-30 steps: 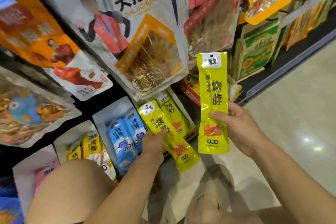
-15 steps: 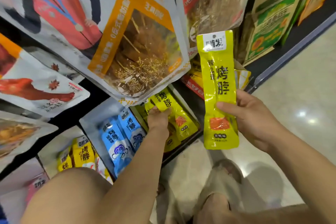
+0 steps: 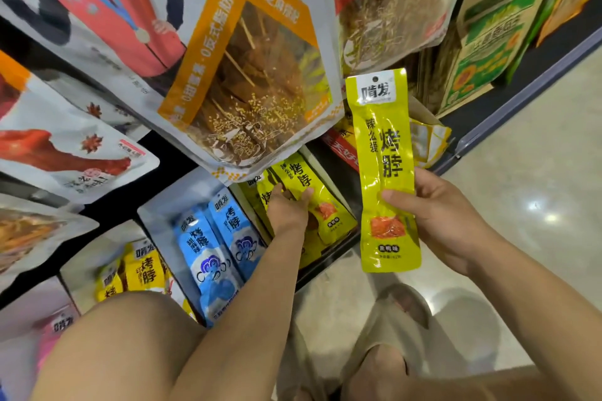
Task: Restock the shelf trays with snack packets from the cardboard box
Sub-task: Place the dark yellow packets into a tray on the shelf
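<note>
So the yellow packet (image 3: pixel 312 192) has been pushed deeper into the shelf tray (image 3: pixel 325 172) now, with the left hand (image 3: pixel 286 208) grip clamped on it. The next packet (image 3: pixel 387 153) is held upright just beside the shelf, pinched in the right hand (image 3: pixel 446 215), probably queued up.

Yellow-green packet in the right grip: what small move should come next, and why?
Probably lower the yellow-green packet toward the matching packets below and slip it in beside them. The right grip holds it upright in the air, not yet shelved, while the left grip touches those same-printed packets, so that looks like its place.
</note>
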`<control>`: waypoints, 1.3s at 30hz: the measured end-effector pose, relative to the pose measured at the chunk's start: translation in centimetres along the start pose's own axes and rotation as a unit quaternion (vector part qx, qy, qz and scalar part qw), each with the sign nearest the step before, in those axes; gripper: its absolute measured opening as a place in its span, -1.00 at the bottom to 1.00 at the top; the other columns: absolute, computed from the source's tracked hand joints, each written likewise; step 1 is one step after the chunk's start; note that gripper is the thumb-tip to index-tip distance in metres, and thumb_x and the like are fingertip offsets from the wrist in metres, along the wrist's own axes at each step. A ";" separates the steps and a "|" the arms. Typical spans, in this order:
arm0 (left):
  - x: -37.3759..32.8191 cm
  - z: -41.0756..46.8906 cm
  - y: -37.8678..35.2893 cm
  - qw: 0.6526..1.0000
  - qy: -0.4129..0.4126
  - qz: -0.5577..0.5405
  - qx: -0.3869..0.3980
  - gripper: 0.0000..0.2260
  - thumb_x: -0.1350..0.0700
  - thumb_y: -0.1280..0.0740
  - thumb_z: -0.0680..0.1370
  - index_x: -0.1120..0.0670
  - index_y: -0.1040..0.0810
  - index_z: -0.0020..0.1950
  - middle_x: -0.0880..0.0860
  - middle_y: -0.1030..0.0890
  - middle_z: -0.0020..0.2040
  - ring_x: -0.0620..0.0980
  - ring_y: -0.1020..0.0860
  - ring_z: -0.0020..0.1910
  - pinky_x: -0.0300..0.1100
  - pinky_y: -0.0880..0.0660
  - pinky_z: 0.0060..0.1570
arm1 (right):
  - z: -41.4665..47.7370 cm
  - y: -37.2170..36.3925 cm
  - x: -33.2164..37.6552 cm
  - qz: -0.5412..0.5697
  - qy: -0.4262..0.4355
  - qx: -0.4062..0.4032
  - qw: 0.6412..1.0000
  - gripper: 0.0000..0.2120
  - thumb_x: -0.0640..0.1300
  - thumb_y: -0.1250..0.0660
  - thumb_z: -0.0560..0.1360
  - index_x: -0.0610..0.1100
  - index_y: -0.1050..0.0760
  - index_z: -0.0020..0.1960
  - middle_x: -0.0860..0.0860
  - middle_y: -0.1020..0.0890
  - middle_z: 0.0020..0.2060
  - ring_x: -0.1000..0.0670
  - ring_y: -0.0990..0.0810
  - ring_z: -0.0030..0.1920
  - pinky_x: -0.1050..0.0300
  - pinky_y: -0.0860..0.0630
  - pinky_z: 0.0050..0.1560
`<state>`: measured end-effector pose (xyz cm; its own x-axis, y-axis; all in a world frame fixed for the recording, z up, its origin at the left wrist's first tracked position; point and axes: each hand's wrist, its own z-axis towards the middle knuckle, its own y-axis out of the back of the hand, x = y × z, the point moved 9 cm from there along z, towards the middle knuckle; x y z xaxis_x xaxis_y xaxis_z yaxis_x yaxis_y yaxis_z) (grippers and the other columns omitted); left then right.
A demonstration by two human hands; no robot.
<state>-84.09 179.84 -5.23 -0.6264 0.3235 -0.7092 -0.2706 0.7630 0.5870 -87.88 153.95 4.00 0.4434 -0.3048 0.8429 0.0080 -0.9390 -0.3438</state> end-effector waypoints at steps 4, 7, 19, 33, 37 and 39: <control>1.4 -0.7 2.0 0.999 0.016 -0.045 -0.003 -0.40 -0.05 -0.49 0.51 0.10 -0.38 0.48 0.01 -0.57 0.29 0.04 -0.55 0.26 -0.02 -0.51 0.26 | 0.1 -0.4 -1.5 0.013 -0.020 -0.007 1.000 -0.72 -0.33 -0.37 0.53 -0.19 -0.57 0.23 -0.16 -0.72 0.05 -0.11 -0.73 -0.07 -0.01 -0.67 -0.09; 2.5 -1.4 4.9 0.994 0.005 -0.100 -0.041 -0.65 0.00 -0.46 0.53 0.04 -0.47 0.26 0.04 -0.60 0.19 0.07 -0.60 0.15 -0.03 -0.53 0.21 | 0.2 -1.1 -3.0 0.032 -0.036 -0.016 0.999 -0.73 -0.32 -0.36 0.54 -0.18 -0.58 0.23 -0.16 -0.73 0.04 -0.10 -0.73 -0.09 0.01 -0.67 -0.15; 6.5 -2.7 9.4 1.000 -0.022 0.014 -0.003 -0.50 0.14 -0.39 0.59 0.06 -0.37 0.52 -0.04 -0.63 0.06 -0.16 -0.55 -0.11 -0.28 -0.40 0.00 | 2.8 -6.8 -9.3 -0.081 -0.075 -0.033 0.993 -0.79 -0.32 -0.42 0.52 -0.17 -0.63 0.14 -0.10 -0.75 -0.03 -0.11 -0.73 -0.09 -0.08 -0.67 0.01; 7.0 -1.5 8.7 0.997 -0.049 0.049 0.023 -0.52 0.16 -0.34 0.62 0.00 -0.36 0.54 -0.09 -0.58 0.04 -0.12 -0.54 0.01 -0.33 -0.39 0.03 | 9.5 -12.5 -12.9 -0.335 -0.038 -0.001 0.942 -0.53 -0.10 -0.49 0.50 -0.18 -0.51 0.36 -0.01 -0.58 0.22 -0.01 -0.53 0.25 0.11 -0.44 0.27; 7.5 -1.3 8.6 0.999 -0.039 0.019 0.017 -0.52 0.16 -0.36 0.61 0.01 -0.39 0.53 -0.05 -0.63 0.07 -0.10 -0.56 -0.01 -0.33 -0.43 0.06 | 9.3 -13.2 -13.0 -0.369 -0.036 -0.027 0.928 -0.40 -0.07 -0.51 0.49 -0.18 -0.43 0.46 -0.12 -0.51 0.41 -0.09 -0.49 0.40 0.06 -0.44 0.38; 7.6 -1.3 8.6 0.999 -0.034 0.013 0.018 -0.52 0.17 -0.36 0.61 0.02 -0.39 0.53 -0.02 -0.64 0.09 -0.10 -0.56 0.00 -0.34 -0.43 0.07 | 9.4 -13.2 -13.2 -0.397 -0.031 -0.038 0.916 -0.40 -0.04 -0.51 0.49 -0.18 -0.44 0.45 -0.13 -0.53 0.39 -0.11 -0.51 0.38 0.00 -0.47 0.35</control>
<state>-92.11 188.14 -5.14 -0.5819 0.3788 -0.7197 -0.2278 0.7736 0.5914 -85.38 171.82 -6.47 0.3754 0.4873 0.7884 0.2895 -0.8697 0.3998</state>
